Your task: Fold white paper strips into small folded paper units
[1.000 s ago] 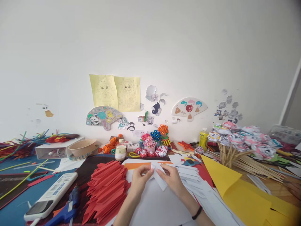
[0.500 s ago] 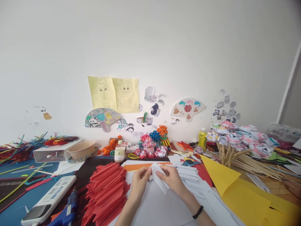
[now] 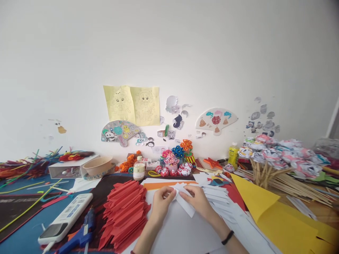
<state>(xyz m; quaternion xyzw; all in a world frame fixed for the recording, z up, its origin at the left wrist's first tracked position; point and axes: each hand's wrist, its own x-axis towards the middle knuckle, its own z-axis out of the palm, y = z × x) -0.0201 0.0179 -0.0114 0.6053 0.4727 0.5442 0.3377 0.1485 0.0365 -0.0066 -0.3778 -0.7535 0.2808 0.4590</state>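
Note:
A small folded piece of white paper (image 3: 185,205) is held between both hands, above white sheets (image 3: 182,234). My left hand (image 3: 162,201) pinches its left end between thumb and fingers. On its right side, my right hand (image 3: 196,199) grips the paper with the thumb in front, and one strip of it slants down to the right. A stack of folded red paper pieces (image 3: 125,215) lies left of my left hand. Several folded white paper strips (image 3: 218,197) lie right of my right hand.
Yellow paper (image 3: 288,225) covers the right side. At the left lie a blue glue gun (image 3: 82,233) and a white power strip (image 3: 67,217). Behind stand a small bottle (image 3: 139,170), craft flowers (image 3: 174,155), a yellow bottle (image 3: 233,155) and paper flowers on sticks (image 3: 280,151).
The whole view has shifted slightly, so things appear farther right. Both hands still hold the white paper, with the fingers only slightly moved.

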